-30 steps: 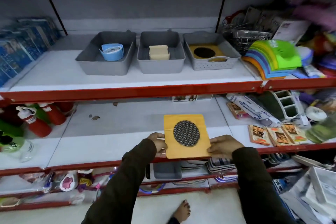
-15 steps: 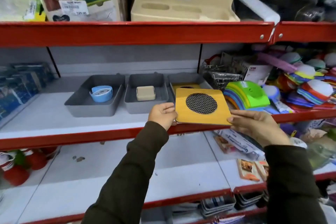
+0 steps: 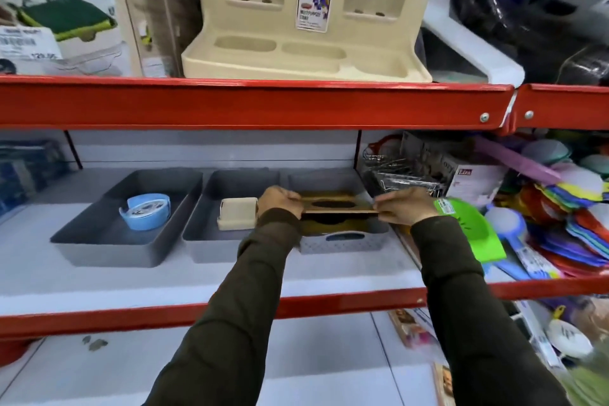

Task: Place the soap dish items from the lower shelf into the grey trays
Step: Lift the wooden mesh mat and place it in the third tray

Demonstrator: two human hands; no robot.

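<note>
Three grey trays stand side by side on the middle shelf. The left tray (image 3: 99,241) holds a blue round dish (image 3: 146,215). In the middle tray (image 3: 211,241) sits a cream soap dish (image 3: 238,217). Over the right tray (image 3: 342,244) I hold a flat yellow soap dish (image 3: 336,205) with a black mesh circle, level, just above another yellow one (image 3: 316,227) lying inside. My left hand (image 3: 280,203) grips its left edge and my right hand (image 3: 403,208) grips its right edge.
A red shelf beam (image 3: 250,102) runs close above the trays, with a beige multipurpose stand (image 3: 303,43) on top. A wire rack (image 3: 395,175) and stacked coloured plastic ware (image 3: 560,224) crowd the right. Blue packets (image 3: 26,171) sit at far left.
Both hands lifted the yellow dish from in front of the lower shelf up to the middle shelf, then forward over the right tray. The view rose with them.
</note>
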